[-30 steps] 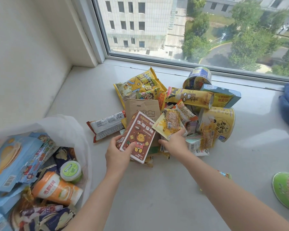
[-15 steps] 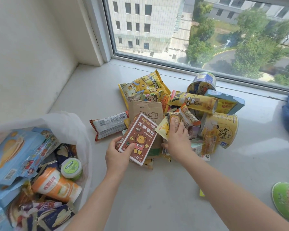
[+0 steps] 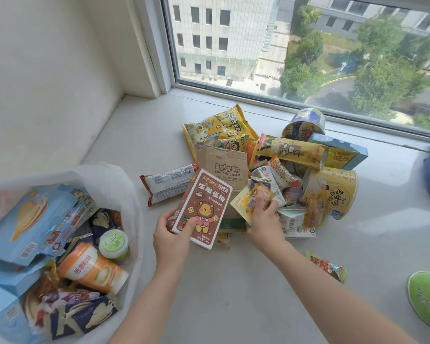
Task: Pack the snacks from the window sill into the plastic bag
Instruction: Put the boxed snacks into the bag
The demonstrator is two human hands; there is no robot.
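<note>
Your left hand (image 3: 170,238) grips the brown lion-print box (image 3: 201,207), lifted for bagging; your right hand (image 3: 263,219) pinches a small yellow packet (image 3: 247,201) from the pile.

We note bare window sill (image 3: 233,294) between the plastic bag (image 3: 124,184) and the snack pile, wide enough for an arm to pass. The bag mouth gapes toward us; inside, a blue box (image 3: 32,219), an orange cup (image 3: 90,269) and a green-lidded tub (image 3: 113,243) fill most of it. The grey wrapped bar (image 3: 169,182) lies between bag and pile. The wall (image 3: 47,83) closes the left side, the window (image 3: 308,45) the far side. A small red-and-yellow packet (image 3: 327,266) lies alone on the right.
</note>
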